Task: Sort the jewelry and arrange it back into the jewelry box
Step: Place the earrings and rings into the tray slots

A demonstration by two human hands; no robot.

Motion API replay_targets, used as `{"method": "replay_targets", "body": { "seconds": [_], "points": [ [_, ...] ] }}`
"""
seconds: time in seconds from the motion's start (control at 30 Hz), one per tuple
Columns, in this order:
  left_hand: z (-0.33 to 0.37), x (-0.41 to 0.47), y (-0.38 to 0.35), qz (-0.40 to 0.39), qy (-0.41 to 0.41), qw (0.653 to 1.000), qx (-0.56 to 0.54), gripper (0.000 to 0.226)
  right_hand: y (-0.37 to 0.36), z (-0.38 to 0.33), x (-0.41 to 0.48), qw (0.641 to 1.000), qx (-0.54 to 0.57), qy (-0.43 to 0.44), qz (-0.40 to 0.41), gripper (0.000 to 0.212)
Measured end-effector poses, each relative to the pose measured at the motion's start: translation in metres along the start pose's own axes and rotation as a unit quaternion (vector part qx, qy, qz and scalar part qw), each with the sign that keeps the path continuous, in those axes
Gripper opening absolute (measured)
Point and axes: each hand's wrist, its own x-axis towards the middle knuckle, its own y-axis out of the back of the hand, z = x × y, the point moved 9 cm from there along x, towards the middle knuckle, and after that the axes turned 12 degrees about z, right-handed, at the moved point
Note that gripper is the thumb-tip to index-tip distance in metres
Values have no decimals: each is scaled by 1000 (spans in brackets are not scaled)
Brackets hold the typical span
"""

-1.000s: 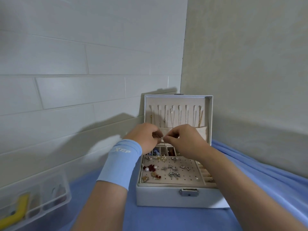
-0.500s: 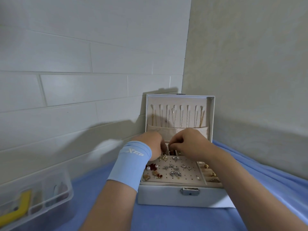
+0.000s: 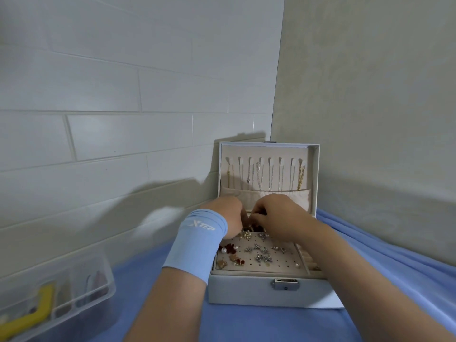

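Note:
A white jewelry box (image 3: 246, 290) stands open on the blue cloth in the wall corner. Several necklaces (image 3: 270, 176) hang on hooks inside its upright lid (image 3: 313, 174). Many earrings (image 3: 261, 253) sit on the beige perforated pad, and ring rolls (image 3: 308, 261) lie at its right. My left hand (image 3: 228, 215), with a light blue wristband, and my right hand (image 3: 278, 218) meet over the back compartments, fingers curled together. They seem to pinch something small there, but the piece itself is hidden between the fingers.
A clear plastic organizer (image 3: 56, 297) holding a yellow item (image 3: 32, 312) and other bits sits at the lower left. White tiled wall at the left, beige wall at the right. Blue cloth (image 3: 246, 324) covers the surface around the box.
Both hands have dropped from in front of the lid pocket down to the back compartments of the tray, still held together fingertip to fingertip.

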Motion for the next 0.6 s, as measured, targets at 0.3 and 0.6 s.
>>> {"method": "replay_targets", "body": {
  "seconds": [0.3,0.6],
  "points": [
    [-6,-1,26,81,11,994,-79,34,12,-9,9,998,63,-16,-8,14],
    [4,-2,13,54,-4,998,-46,38,39,15,-6,991,112,-54,45,11]
  ]
}}
